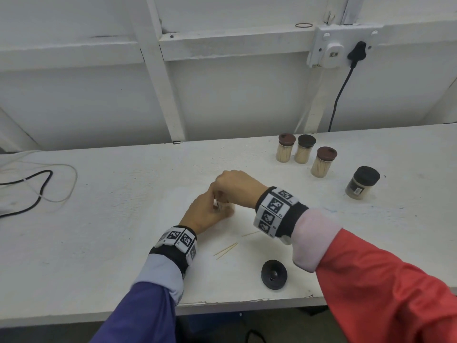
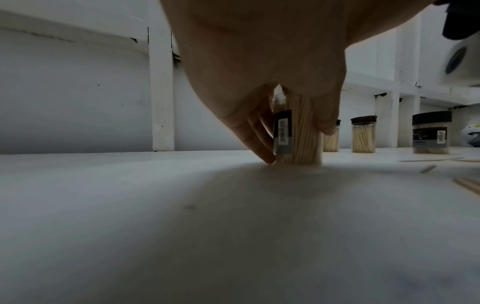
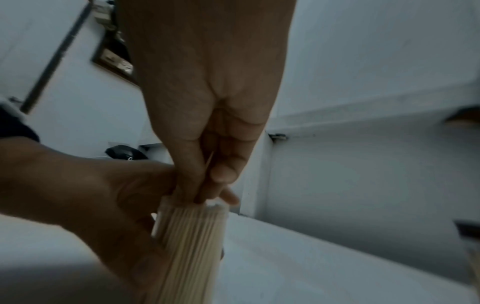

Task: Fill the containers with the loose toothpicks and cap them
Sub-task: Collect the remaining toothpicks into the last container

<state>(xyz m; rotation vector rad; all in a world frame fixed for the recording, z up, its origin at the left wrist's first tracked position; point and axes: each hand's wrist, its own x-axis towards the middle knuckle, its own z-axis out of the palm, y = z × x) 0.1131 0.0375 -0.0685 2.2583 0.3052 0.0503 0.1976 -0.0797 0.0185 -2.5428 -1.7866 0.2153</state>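
Note:
A clear open container (image 2: 298, 133) packed with toothpicks stands upright on the white table (image 1: 123, 206). My left hand (image 1: 207, 211) grips its side. My right hand (image 1: 235, 186) hovers over its mouth and pinches a few toothpicks (image 3: 209, 162) whose lower ends reach into the container (image 3: 192, 236). In the head view both hands hide the container. Loose toothpicks (image 1: 226, 250) lie just behind my left wrist. A black cap (image 1: 274, 274) rests near the table's front edge.
Several capped toothpick containers (image 1: 324, 162) stand at the back right, one with a black lid (image 1: 362, 183) nearest. Cables (image 1: 37, 186) lie at the far left. A wall socket with a plug (image 1: 356, 52) is on the white wall.

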